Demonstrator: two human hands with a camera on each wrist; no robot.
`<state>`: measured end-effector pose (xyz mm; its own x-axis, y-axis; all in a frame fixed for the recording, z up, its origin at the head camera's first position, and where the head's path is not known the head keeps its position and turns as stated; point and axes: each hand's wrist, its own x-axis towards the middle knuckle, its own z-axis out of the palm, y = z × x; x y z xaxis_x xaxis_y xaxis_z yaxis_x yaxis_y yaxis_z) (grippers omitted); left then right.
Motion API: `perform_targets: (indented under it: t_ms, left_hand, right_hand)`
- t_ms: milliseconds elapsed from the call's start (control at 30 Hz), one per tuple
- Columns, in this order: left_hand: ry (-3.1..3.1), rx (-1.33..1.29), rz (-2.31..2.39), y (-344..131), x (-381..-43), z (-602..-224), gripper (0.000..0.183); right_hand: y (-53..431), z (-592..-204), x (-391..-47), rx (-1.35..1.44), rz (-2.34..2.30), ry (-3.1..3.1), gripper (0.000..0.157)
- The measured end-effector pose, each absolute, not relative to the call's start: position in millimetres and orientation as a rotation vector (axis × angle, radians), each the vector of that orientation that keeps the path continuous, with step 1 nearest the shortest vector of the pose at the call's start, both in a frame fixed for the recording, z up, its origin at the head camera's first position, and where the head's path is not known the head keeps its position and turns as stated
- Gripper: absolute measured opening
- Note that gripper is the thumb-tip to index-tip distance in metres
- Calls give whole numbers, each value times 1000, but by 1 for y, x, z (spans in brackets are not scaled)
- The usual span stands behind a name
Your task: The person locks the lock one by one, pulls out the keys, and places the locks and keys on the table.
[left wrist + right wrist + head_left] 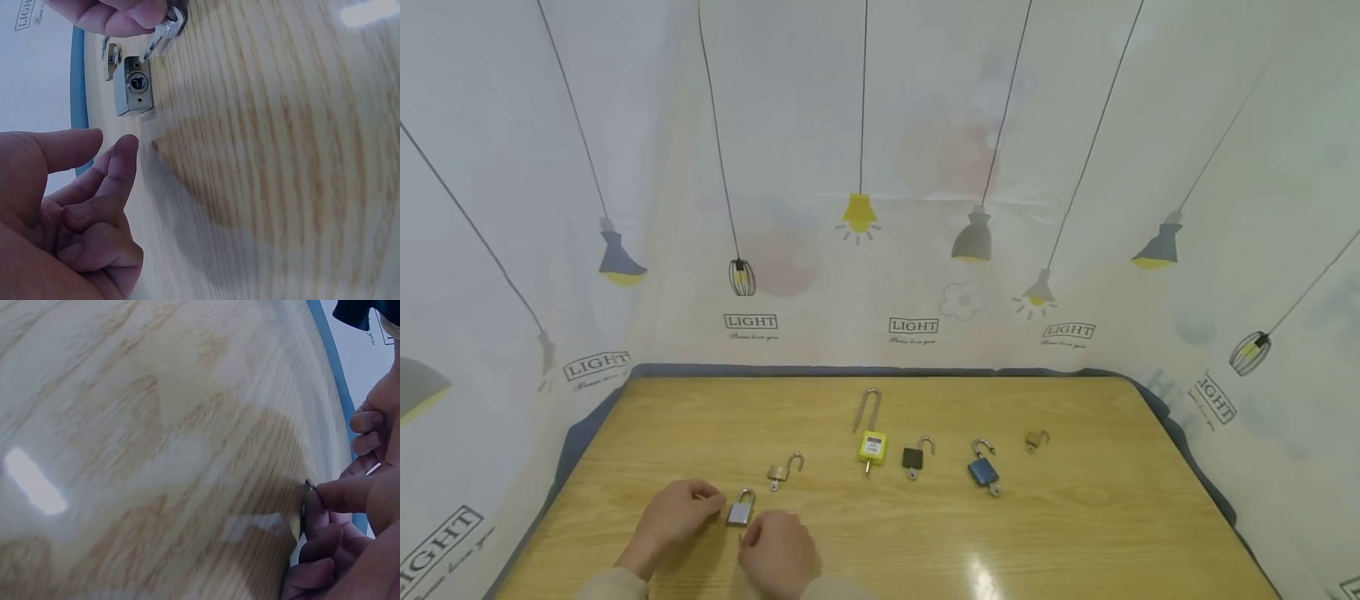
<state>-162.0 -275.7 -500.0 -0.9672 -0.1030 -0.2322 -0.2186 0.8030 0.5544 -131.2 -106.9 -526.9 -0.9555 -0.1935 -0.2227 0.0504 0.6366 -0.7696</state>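
A silver padlock (740,511) with its shackle in the body lies on the table between the two hands. Its end with the round keyhole shows in the left wrist view, on the padlock body (133,87). My right hand (778,552) pinches a small metal key (164,30) between thumb and fingertips. The key's blade points toward the keyhole end and is outside the hole. To the left of the padlock is my left hand (679,512), thumb and index finger apart, the other fingers bent, holding nothing. A brass padlock (778,473) with a raised shackle lies just beyond.
Farther right lie a yellow long-shackle padlock (872,448), a black padlock (913,459), a blue padlock (983,472) and a small brass padlock (1033,439), all with shackles out on one side. A patterned curtain (820,342) stands behind the wooden table (1075,533).
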Motion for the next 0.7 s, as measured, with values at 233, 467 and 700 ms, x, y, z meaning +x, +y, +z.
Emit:
perform_targets:
  t_ms: [233,467,700]
  left_hand:
    - [2767,-270,917,-276,-162,-501,28]
    - [2769,-281,908,-278,-163,-501,29]
    - [2780,-278,907,-279,-164,-502,28]
  right_hand:
    - [-113,-524,-130,-84,-1217,2589,23]
    - [-115,-522,-130,-71,-1239,2601,23]
    - [-115,-524,-131,-132,-1204,2640,22]
